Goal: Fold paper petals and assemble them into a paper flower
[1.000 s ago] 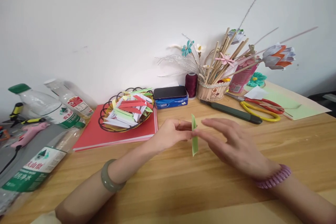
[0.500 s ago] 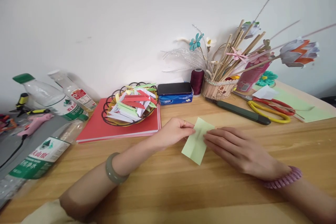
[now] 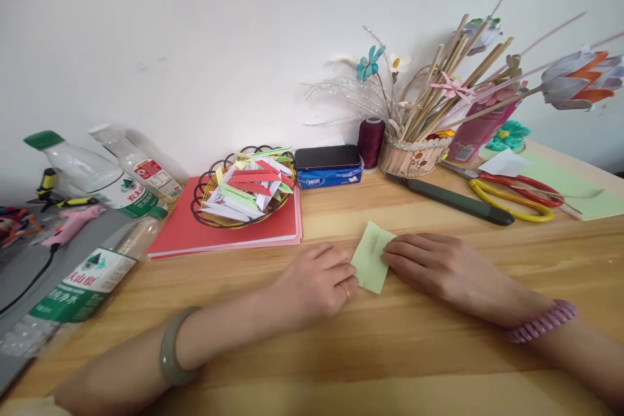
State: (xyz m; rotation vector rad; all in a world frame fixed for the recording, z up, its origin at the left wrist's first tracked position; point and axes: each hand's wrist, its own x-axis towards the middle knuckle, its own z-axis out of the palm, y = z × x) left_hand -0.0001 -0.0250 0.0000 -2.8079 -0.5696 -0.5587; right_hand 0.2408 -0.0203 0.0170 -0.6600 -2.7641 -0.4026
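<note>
A small light-green sheet of paper (image 3: 370,258) with a faint crease lies at a slant between my hands, low over the wooden table. My left hand (image 3: 318,281), ring on one finger, has its fingers curled at the paper's lower left edge. Along the right edge, my right hand (image 3: 436,268) keeps its fingers together over the paper; its thumb is hidden. Both hands appear closed on the sheet. Beyond them, a black-rimmed basket (image 3: 195,213) of folded red, white and green paper strips rests on a red paper stack (image 3: 168,229).
Plastic bottles (image 3: 80,286) lie at left, near a pink glue gun (image 3: 73,224). At the back are a blue tissue pack (image 3: 329,177), a maroon thread spool (image 3: 371,143) and a wooden pot (image 3: 409,157) of sticks and flowers. A dark-green cutter (image 3: 453,200) and scissors (image 3: 507,203) lie right.
My left hand has shifted from the paper's upper left edge down to its lower left edge, fingers now more curled. Less of the paper's lower part shows. The right hand stays at the right edge.
</note>
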